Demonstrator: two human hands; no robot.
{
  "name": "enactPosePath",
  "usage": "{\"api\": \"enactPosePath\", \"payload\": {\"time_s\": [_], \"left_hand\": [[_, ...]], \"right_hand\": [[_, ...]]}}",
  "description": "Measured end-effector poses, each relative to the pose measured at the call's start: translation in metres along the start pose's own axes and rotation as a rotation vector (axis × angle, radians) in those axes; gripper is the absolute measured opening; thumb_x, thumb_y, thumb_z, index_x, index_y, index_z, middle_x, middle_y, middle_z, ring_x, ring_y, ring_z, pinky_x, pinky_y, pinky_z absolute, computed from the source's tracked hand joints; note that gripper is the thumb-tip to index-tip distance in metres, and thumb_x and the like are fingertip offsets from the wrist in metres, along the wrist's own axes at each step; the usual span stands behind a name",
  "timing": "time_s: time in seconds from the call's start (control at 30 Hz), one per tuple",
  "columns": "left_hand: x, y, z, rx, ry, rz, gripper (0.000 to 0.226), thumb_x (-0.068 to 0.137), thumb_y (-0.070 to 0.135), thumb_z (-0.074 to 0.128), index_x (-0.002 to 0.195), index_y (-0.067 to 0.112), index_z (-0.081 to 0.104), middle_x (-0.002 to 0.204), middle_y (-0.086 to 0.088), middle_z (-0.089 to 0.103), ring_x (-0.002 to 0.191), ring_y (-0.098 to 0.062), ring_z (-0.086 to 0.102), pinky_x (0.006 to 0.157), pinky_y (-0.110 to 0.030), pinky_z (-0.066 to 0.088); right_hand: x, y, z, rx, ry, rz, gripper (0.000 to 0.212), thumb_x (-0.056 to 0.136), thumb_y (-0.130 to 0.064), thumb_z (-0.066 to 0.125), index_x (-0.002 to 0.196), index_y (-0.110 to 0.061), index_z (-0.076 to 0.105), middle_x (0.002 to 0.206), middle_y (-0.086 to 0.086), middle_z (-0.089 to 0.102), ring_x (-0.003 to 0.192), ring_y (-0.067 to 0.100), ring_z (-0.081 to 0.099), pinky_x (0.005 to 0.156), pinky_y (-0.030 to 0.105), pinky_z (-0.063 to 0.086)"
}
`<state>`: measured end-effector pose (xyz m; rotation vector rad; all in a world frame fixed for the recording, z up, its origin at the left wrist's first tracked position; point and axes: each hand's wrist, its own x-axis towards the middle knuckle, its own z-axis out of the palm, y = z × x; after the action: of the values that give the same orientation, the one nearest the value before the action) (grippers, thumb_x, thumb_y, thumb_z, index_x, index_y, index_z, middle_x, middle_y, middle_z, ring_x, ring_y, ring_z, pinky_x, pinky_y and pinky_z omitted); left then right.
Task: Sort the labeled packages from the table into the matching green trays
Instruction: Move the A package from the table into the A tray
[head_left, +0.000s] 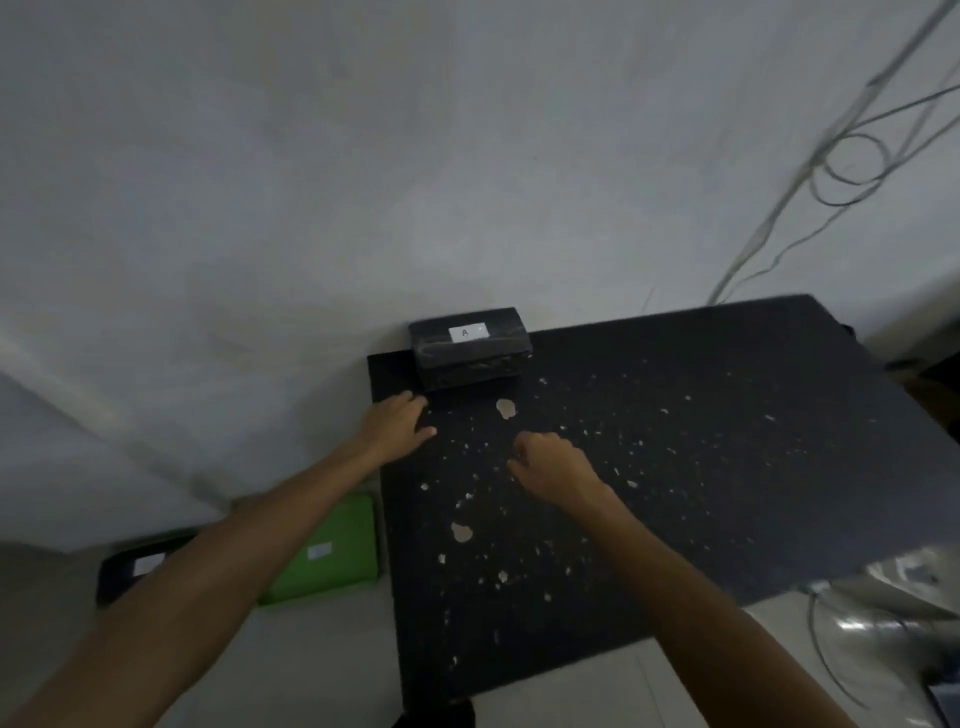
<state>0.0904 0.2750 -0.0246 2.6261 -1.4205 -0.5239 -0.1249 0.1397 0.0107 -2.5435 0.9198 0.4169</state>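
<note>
A black wrapped package (470, 343) with a white label marked A lies at the far left corner of the black table (675, 441). My left hand (397, 423) hovers just in front of it, fingers apart, holding nothing. My right hand (553, 467) is over the table's middle, fingers loosely curled and empty. On the floor left of the table lies a green tray (332, 553) with a white label. Beside it sits a dark package (140, 569) with a white label, partly hidden by my left forearm.
The table top is chipped with pale spots. A white wall stands behind it, with loose cables (852, 161) hanging at the upper right. A shiny crumpled sheet (883, 613) and wires lie on the floor at the right.
</note>
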Motion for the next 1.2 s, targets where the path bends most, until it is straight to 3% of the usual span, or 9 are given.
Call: {"api": "enactPosePath", "payload": {"time_s": [0.1,0.2,0.3,0.47,0.63,0.83,1.03,1.13,1.2], "left_hand": [[0.046,0.004,-0.007,-0.179,0.033,-0.117,0.058,0.096,0.051,0.052,0.138,0.012,0.047,0.132,-0.014,0.053,0.115,-0.031,0.057,0.091,-0.044,0.051],[0.113,0.015,0.0,-0.424,0.102,-0.407,0.061,0.094,0.056,0.051,0.139,0.015,0.046,0.138,-0.013,0.051,0.121,-0.033,0.054,0.097,-0.048,0.048],[0.141,0.018,-0.004,-0.62,0.181,-0.59,0.071,0.092,0.057,0.054,0.146,0.014,0.038,0.146,-0.016,0.044,0.129,-0.035,0.048,0.103,-0.048,0.044],[0.154,0.016,-0.001,-0.858,0.133,-0.777,0.087,0.096,0.06,0.042,0.157,0.006,0.011,0.162,-0.02,0.02,0.145,-0.038,0.027,0.117,-0.048,0.028],[0.169,0.021,0.01,-1.008,0.148,-0.824,0.092,0.094,0.056,0.052,0.157,0.004,0.011,0.16,-0.02,0.025,0.145,-0.037,0.03,0.117,-0.046,0.028],[0.176,0.033,0.026,-1.109,0.258,-0.837,0.071,0.091,0.04,0.066,0.145,0.005,0.038,0.143,-0.017,0.05,0.131,-0.033,0.049,0.109,-0.045,0.041],[0.166,0.059,0.018,-1.102,0.425,-0.815,0.078,0.079,0.056,0.072,0.136,0.01,0.045,0.132,-0.012,0.056,0.119,-0.028,0.056,0.095,-0.037,0.048],[0.152,0.081,-0.004,-1.097,0.593,-0.724,0.087,0.07,0.063,0.075,0.136,0.016,0.042,0.132,-0.009,0.052,0.114,-0.022,0.057,0.091,-0.033,0.051],[0.142,0.098,-0.028,-1.098,0.696,-0.652,0.087,0.066,0.069,0.074,0.132,0.021,0.042,0.127,-0.005,0.049,0.106,-0.012,0.057,0.08,-0.021,0.05]], "right_hand": [[0.054,0.02,-0.022,-0.043,0.036,-0.025,0.029,0.096,-0.034,0.052,0.109,-0.01,0.062,0.113,0.013,0.068,0.102,0.036,0.066,0.074,0.039,0.043],[0.142,0.053,-0.049,-0.042,0.013,-0.036,0.03,0.097,-0.037,0.054,0.111,-0.011,0.062,0.116,0.012,0.065,0.104,0.036,0.064,0.076,0.04,0.045],[0.192,0.057,-0.078,0.021,0.048,-0.084,0.044,0.097,-0.041,0.057,0.129,-0.01,0.054,0.128,0.015,0.057,0.116,0.04,0.06,0.088,0.048,0.049],[0.22,0.053,-0.082,0.289,0.074,0.077,0.08,0.096,-0.049,0.058,0.155,-0.006,0.025,0.154,0.021,0.039,0.139,0.043,0.043,0.106,0.054,0.042],[0.259,0.059,-0.079,0.424,-0.014,0.119,0.088,0.096,-0.055,0.054,0.157,-0.001,0.021,0.16,0.022,0.032,0.145,0.041,0.035,0.114,0.052,0.036],[0.283,0.06,-0.062,0.548,-0.119,0.115,0.067,0.097,-0.052,0.055,0.14,-0.001,0.05,0.141,0.02,0.056,0.127,0.038,0.055,0.105,0.046,0.048],[0.258,0.062,-0.08,0.789,0.082,0.248,0.093,0.08,-0.069,0.066,0.14,-0.002,0.043,0.138,0.017,0.054,0.123,0.034,0.057,0.102,0.048,0.05],[0.231,0.06,-0.102,0.92,0.223,0.201,0.093,0.072,-0.067,0.075,0.135,-0.009,0.041,0.136,0.015,0.052,0.12,0.031,0.057,0.1,0.049,0.053],[0.212,0.055,-0.124,1.006,0.291,0.162,0.089,0.07,-0.065,0.079,0.132,-0.014,0.04,0.133,0.012,0.05,0.116,0.028,0.058,0.094,0.044,0.057]]}}
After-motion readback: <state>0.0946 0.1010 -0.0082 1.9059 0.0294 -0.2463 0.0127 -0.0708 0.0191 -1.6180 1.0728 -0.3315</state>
